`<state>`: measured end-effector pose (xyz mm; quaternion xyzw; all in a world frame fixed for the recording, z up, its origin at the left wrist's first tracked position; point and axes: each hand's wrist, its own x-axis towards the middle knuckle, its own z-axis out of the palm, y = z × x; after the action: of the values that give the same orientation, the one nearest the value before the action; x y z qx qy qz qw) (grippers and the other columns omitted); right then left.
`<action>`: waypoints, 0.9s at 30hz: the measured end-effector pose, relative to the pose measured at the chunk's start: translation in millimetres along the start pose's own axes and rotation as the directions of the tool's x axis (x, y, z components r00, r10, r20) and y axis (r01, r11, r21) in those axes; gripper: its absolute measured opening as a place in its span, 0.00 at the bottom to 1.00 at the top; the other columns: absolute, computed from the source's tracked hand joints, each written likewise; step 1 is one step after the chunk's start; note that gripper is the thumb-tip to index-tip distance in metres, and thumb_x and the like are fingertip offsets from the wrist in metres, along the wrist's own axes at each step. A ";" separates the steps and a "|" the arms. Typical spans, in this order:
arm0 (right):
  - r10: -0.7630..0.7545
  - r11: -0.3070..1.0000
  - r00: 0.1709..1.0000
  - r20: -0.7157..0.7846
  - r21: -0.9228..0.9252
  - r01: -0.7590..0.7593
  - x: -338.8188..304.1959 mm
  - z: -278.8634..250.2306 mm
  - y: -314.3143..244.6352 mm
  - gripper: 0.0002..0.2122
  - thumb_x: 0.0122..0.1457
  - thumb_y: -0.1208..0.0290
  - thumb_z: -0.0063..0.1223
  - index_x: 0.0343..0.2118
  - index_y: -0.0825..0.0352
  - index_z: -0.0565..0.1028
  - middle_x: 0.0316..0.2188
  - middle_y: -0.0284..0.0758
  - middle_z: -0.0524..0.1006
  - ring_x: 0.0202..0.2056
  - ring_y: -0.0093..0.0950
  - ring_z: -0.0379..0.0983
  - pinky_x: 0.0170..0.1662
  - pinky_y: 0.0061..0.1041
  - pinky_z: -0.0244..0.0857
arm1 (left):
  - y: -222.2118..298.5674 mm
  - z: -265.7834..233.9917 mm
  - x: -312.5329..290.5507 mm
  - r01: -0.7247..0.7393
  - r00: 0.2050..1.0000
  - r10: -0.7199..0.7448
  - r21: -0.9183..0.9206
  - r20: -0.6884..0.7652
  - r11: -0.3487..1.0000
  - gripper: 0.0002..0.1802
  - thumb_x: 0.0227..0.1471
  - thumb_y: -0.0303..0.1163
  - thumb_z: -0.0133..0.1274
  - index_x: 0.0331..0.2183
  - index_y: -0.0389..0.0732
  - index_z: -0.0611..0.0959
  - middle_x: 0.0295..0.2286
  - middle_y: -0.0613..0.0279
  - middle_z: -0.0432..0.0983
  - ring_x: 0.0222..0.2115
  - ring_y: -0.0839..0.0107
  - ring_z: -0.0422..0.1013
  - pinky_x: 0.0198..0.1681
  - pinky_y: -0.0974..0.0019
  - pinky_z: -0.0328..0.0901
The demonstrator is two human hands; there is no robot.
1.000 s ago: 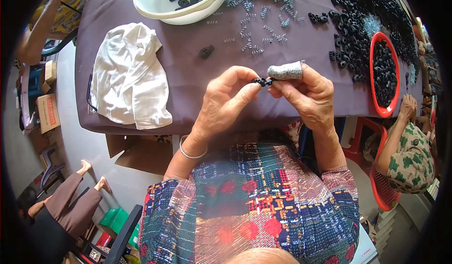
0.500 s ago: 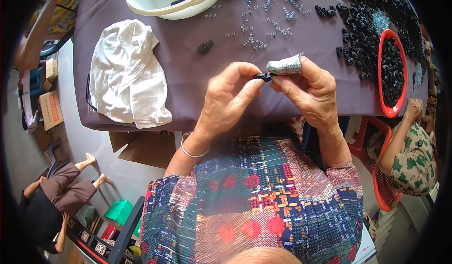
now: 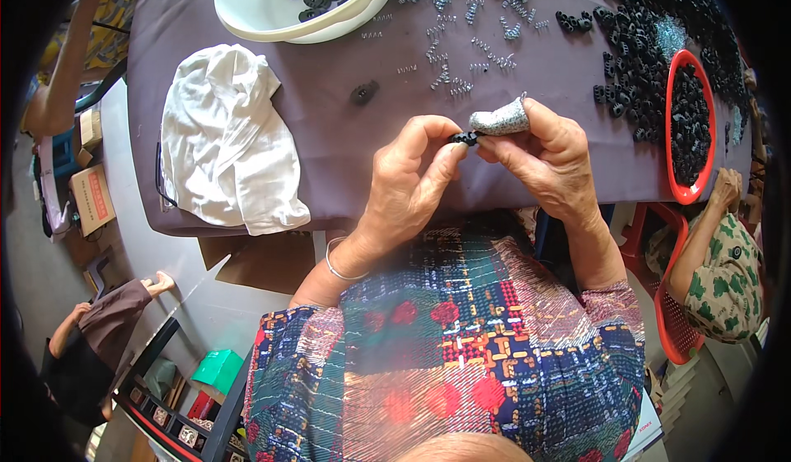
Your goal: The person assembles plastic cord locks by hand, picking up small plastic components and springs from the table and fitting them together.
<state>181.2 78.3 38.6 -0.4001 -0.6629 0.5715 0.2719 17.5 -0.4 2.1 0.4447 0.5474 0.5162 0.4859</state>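
At about nine o'clock a crumpled white cloth (image 3: 231,137) lies on the purple-covered surface (image 3: 346,157), one edge hanging over the near rim. At eleven o'clock a pale bowl (image 3: 280,9) sits at the far edge with several black plastic parts in it, and a lone black part (image 3: 363,92) lies just below it toward the centre. Near the middle, the left hand (image 3: 408,186) is closed in a pinch, thumb and forefinger gripping a small black plastic piece (image 3: 464,138) from its left side; a thin bangle (image 3: 338,266) circles that wrist. The right hand (image 3: 548,161) meets it from the other side, its fingertips pinched on the same black piece, so the piece is held between both hands just above the surface's near edge. A grey cloth cover (image 3: 500,119) sits on the right forefinger, touching the piece. At twelve o'clock small metal springs (image 3: 461,50) lie scattered over the purple covering. Toward one and two o'clock a heap of black parts (image 3: 634,42) spreads over the surface, and beside it a red oval tray (image 3: 669,100) holds more of them. At three to four o'clock another person's arm (image 3: 700,240) in a green patterned sleeve reaches toward the surface's edge.
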 end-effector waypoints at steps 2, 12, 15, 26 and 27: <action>-0.002 1.000 1.000 0.012 -0.017 0.003 2.3 -0.4 0.8 0.07 0.53 0.82 0.57 0.35 0.72 0.76 0.29 0.33 0.79 0.34 0.17 0.75 0.37 0.19 0.69 | -1.3 0.1 0.5 -0.014 1.000 0.014 0.021 -0.003 1.000 0.08 0.54 0.22 0.53 0.38 0.35 0.75 0.24 0.64 0.74 0.23 0.79 0.70 0.26 0.74 0.66; -0.069 0.989 0.997 0.028 -0.129 0.072 6.0 0.8 10.9 0.07 0.46 0.85 0.58 0.28 0.72 0.71 0.21 0.36 0.69 0.23 0.23 0.67 0.27 0.23 0.62 | -1.5 1.3 1.4 -0.073 0.997 0.075 0.109 -0.010 0.991 0.09 0.52 0.19 0.53 0.38 0.35 0.74 0.27 0.60 0.74 0.22 0.74 0.72 0.24 0.71 0.67; -0.105 0.971 0.993 0.062 -0.208 0.115 7.3 -1.5 11.4 0.07 0.48 0.85 0.57 0.30 0.72 0.72 0.23 0.34 0.72 0.25 0.22 0.70 0.28 0.21 0.64 | -2.5 1.9 0.7 -0.082 0.996 0.086 0.146 -0.024 0.986 0.09 0.52 0.18 0.53 0.37 0.34 0.74 0.27 0.59 0.73 0.21 0.73 0.72 0.23 0.70 0.67; -0.250 0.924 0.966 0.060 -0.282 0.257 14.7 2.4 14.2 0.11 0.41 0.86 0.56 0.26 0.72 0.65 0.21 0.41 0.66 0.23 0.41 0.65 0.26 0.32 0.60 | 1.4 1.6 3.2 -0.120 0.990 0.131 0.186 -0.049 0.975 0.08 0.51 0.18 0.54 0.37 0.34 0.75 0.26 0.59 0.74 0.21 0.73 0.73 0.23 0.70 0.67; -0.258 0.906 0.960 0.108 -0.317 0.280 14.7 -0.9 13.9 0.08 0.44 0.86 0.57 0.28 0.72 0.70 0.23 0.38 0.70 0.24 0.33 0.69 0.28 0.27 0.62 | 1.2 1.0 3.1 -0.108 0.993 0.116 0.174 -0.036 0.979 0.08 0.51 0.18 0.54 0.37 0.34 0.75 0.26 0.59 0.74 0.21 0.73 0.73 0.23 0.70 0.67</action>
<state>177.2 91.5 23.8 -0.3263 -0.8061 0.4221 0.2560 18.1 2.9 3.1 0.5031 0.5750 0.5035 0.4034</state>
